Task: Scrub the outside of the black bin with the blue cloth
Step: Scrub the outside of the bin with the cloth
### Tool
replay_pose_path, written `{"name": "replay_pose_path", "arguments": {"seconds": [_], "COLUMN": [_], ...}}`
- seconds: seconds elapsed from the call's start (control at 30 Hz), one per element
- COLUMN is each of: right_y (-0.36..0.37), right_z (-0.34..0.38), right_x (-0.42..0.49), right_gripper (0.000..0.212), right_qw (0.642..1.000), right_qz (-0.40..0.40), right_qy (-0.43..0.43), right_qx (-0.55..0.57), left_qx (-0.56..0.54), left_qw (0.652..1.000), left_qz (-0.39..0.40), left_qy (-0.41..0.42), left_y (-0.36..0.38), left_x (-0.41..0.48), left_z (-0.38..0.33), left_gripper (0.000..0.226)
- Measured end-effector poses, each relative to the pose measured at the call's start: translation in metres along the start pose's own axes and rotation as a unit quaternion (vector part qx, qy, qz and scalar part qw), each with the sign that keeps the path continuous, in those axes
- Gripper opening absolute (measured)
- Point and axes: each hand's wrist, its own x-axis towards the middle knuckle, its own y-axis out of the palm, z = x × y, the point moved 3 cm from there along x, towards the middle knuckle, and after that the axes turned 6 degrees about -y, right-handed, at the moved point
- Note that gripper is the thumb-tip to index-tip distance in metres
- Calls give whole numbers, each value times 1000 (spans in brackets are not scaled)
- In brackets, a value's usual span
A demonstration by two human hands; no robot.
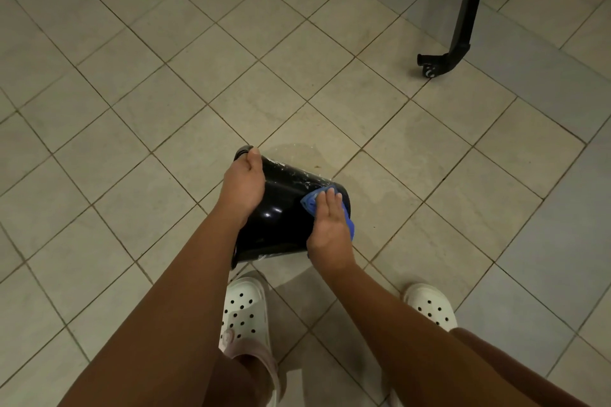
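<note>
Now left hand (243,185) grips black bin (281,218); right hand (327,228) presses blue cloth (310,203).

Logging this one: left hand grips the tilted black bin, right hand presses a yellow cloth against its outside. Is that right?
No: it is a blue cloth, not yellow. The head view shows the left hand gripping the tilted black bin and the right hand pressing the blue cloth against its outside.
</note>
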Motion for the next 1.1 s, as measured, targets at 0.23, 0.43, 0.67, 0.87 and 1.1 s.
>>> {"name": "replay_pose_path", "arguments": {"seconds": [0.23,0.43,0.67,0.87,1.1], "right_y": [-13,-8,-5,5,7], "right_z": [-20,-4,-25,-43,-25], "right_x": [13,8,3,-1,-8], "right_gripper": [83,70,55,67,56], "right_qw": [995,999,990,995,994], "right_qz": [31,-4,-37,-14,-34], "right_qy": [92,-18,-15,-35,-37], "right_qx": [23,34,136,90,99], "left_qx": [-7,-15,-13,-12,-9], "left_qw": [1000,1000,1000,1000,1000], "left_qz": [-3,-8,3,7,-5], "left_qy": [10,-9,1,0,4], "left_y": [1,0,1,1,2], "left_x": [-1,-1,-4,-4,-2], "left_z": [0,1,-2,1,-2], "left_gripper": [56,50,51,50,51]}}
